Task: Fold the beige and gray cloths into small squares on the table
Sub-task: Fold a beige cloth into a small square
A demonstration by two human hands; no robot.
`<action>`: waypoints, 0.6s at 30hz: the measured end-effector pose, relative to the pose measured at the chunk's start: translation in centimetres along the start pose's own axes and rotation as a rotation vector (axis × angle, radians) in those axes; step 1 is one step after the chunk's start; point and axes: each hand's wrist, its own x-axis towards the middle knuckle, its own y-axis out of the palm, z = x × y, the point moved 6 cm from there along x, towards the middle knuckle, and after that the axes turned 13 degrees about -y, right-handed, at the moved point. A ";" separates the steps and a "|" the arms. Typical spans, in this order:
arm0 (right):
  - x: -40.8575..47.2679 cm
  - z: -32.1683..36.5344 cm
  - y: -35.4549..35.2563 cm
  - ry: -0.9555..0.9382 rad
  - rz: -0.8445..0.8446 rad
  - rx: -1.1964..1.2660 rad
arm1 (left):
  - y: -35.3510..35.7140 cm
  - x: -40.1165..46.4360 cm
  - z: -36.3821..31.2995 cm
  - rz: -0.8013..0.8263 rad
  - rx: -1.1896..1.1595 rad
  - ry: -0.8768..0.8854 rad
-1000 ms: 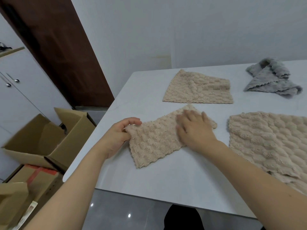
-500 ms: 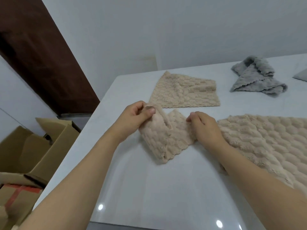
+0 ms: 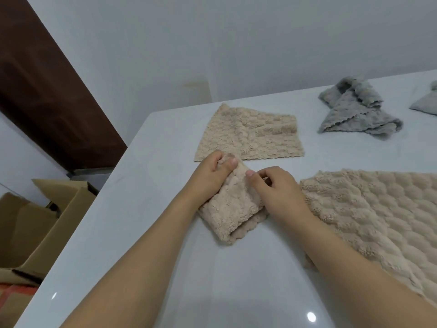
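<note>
1. Nearest the person, both bare forearms reach in over the near edge of the white tabletop (image 3: pixel 236 280), which is glossy and shows two small light reflections.
2. The small beige cloth (image 3: pixel 233 215) lies folded over on itself between the two hands, toward the left edge of the tabletop; its scalloped lower corner points at the near edge.
3. The left hand (image 3: pixel 208 179) sits on the cloth's left side, fingers curled, with the thumb and fingertips pinching the cloth's top corner.
4. The right hand (image 3: pixel 275 187) sits on the cloth's right side, its fingers curled narrowly, and its thumb presses down on the upper fold just beside the left thumb. Whether its other fingers catch any fabric I cannot tell.
5. Just right of the right hand, a large beige cloth (image 3: pixel 373 214) lies spread flat and runs off the right side of the view; the right forearm crosses its near corner.
6. Beyond the hands, a second folded beige cloth (image 3: pixel 250 136) lies flat toward the far-left corner of the tabletop, its near edge just behind the left hand's knuckles.
7. Farther right, near the far edge, a gray cloth (image 3: pixel 354 112) lies crumpled in a loose heap.
8. At the far right, a corner of another gray cloth (image 3: pixel 425 105) shows, cut off by the view.
9. Off the tabletop to the left, open cardboard boxes (image 3: pixel 42 223) stand on the floor, with a dark brown door (image 3: pixel 47 86) and a pale wall (image 3: pixel 236 43) behind.
</note>
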 end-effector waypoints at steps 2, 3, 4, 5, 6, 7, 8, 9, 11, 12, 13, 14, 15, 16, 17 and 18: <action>0.1 -0.3 0.3 0.007 0.017 -0.049 | 0.4 0.1 0.3 -0.019 0.150 -0.006; 0.2 -0.4 0.3 0.009 0.019 -0.061 | 0.7 0.1 0.3 -0.041 0.237 -0.013; 0.2 -0.5 0.3 0.009 0.018 -0.066 | 0.8 0.0 0.0 -0.067 0.309 -0.018; 0.2 -0.5 0.4 0.009 0.017 -0.069 | 0.8 0.0 -0.3 -0.086 0.354 -0.024; 0.2 -0.6 0.3 0.011 0.019 -0.075 | 0.7 -0.1 -0.5 -0.091 0.373 -0.039; 0.1 -0.7 0.4 0.014 0.027 -0.086 | 0.3 -0.1 -0.4 -0.083 0.374 -0.066; 0.1 -0.7 0.4 0.014 0.041 -0.103 | -0.3 -0.2 0.0 -0.065 0.372 -0.100; 0.1 -0.7 0.5 0.012 0.064 -0.124 | -1.0 -0.3 0.5 -0.043 0.372 -0.135; 0.1 -0.7 0.6 0.007 0.118 -0.176 | -2.4 -1.0 2.0 -0.005 0.340 -0.194; 0.3 -0.5 0.7 0.009 0.154 -0.208 | -2.8 -1.5 2.7 0.000 0.294 -0.200; 0.5 -0.4 0.8 0.021 0.200 -0.245 | -3.0 -2.0 3.1 -0.004 0.237 -0.190; 0.8 -0.3 1.0 0.045 0.256 -0.282 | -3.0 -2.5 3.4 -0.016 0.184 -0.173; 1.2 -0.1 1.2 0.077 0.310 -0.312 | -2.9 -2.8 3.7 -0.033 0.143 -0.162; 1.6 0.2 1.3 0.113 0.353 -0.329 | -2.7 -3.0 3.9 -0.058 0.124 -0.157; 2.0 0.4 1.5 0.148 0.386 -0.342 | -2.5 -3.0 4.1 -0.091 0.119 -0.153; 2.5 0.8 1.8 0.170 0.416 -0.366 | -2.4 -3.1 4.2 -0.120 0.116 -0.155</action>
